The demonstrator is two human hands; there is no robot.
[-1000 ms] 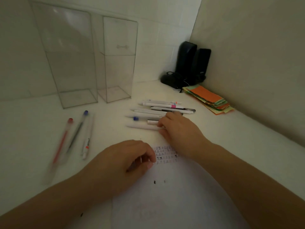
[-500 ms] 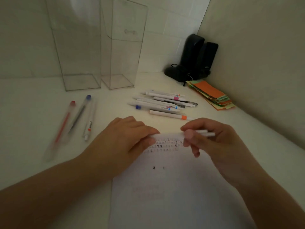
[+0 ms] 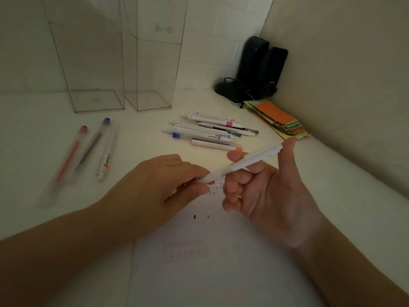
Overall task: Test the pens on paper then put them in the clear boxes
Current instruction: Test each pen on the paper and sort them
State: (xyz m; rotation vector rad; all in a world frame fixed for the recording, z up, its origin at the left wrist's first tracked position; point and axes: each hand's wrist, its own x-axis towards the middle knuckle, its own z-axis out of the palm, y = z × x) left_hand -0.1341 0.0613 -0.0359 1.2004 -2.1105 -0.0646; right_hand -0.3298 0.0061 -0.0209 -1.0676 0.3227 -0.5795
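A white pen is held above the paper. My right hand grips its barrel, palm turned up, thumb near the top end. My left hand pinches the pen's lower tip end. The sheet lies under both hands and carries small printed marks and two dark dots. A pile of several white pens lies beyond the hands. Three pens, one red-capped and one blue-capped, lie at the left. Two tall clear boxes stand empty at the back.
Black speakers with a cable stand in the back right corner. A stack of coloured paper slips lies beside the right wall. Walls close the desk at the back and right.
My right hand picked a white pen from the pile and brought it over the paper. It has since turned palm up, and my left hand now pinches the pen's tip end.
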